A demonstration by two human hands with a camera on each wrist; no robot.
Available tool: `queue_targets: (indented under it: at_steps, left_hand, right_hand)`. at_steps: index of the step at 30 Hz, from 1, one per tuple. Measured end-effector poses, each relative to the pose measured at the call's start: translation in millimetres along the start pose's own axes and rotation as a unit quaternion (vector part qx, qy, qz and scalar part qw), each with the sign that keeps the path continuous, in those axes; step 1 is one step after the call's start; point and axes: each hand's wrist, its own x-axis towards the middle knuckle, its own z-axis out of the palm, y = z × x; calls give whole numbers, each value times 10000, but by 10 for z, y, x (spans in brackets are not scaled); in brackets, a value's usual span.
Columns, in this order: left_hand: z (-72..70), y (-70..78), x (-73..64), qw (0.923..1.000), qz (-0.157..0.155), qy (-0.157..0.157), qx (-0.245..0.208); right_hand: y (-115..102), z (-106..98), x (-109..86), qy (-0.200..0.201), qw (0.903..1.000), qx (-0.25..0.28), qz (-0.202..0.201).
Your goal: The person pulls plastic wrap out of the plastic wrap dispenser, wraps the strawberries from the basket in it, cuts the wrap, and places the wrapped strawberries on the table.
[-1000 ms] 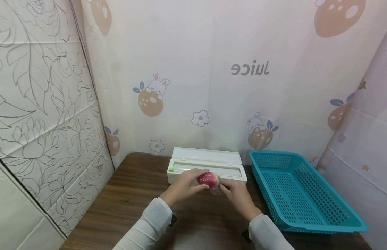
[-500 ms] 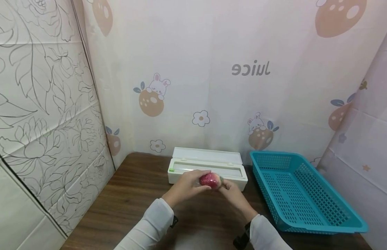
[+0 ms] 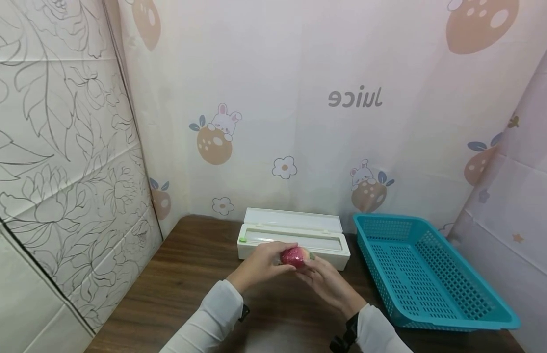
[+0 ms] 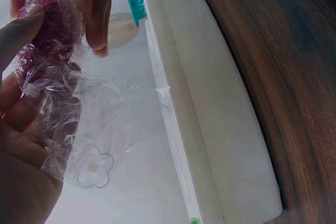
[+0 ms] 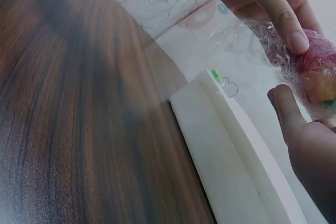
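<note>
A red strawberry-like fruit (image 3: 293, 257), pale near its green top, is wrapped in crinkled cling film (image 4: 60, 114). My left hand (image 3: 261, 264) grips it, thumb and fingers around its red end. In the left wrist view, a loose clear flap of film spreads beside the fruit. My right hand (image 3: 328, 283) is at the green end with its fingers extended, fingertips right at the film. Behind both hands stands a white cling film dispenser (image 3: 299, 251) with its lid raised and a green slider (image 3: 242, 239) at its left end.
A blue-green plastic basket (image 3: 432, 274) stands on the right of the dark wooden table (image 3: 189, 269). Printed white sheets (image 3: 291, 122) hang behind the table and at both sides.
My right hand has turned and shifted left, its fingers going from a pinch at the green end to lying straight beside the fruit. My left hand keeps its hold, almost in place.
</note>
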Motion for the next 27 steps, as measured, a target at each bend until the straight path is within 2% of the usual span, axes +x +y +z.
queue_targets:
  at_steps: [8, 18, 21, 27]
  left_hand:
    - [-12, 6, -18, 9999, 77, -76, -120]
    - [-12, -9, -8, 9988, 153, -228, -415]
    - [-9, -40, -14, 9987, 151, -191, -455]
    - [-19, -103, -10, 9992, -3, -110, -395]
  right_hand:
    - [-17, -33, -15, -103, 9991, -404, 51]
    - [-9, -53, -30, -183, 9988, 378, 250]
    - [-4, -56, -17, -213, 9993, 68, 289]
    - [-14, -126, -38, -10, 9942, -1043, 279]
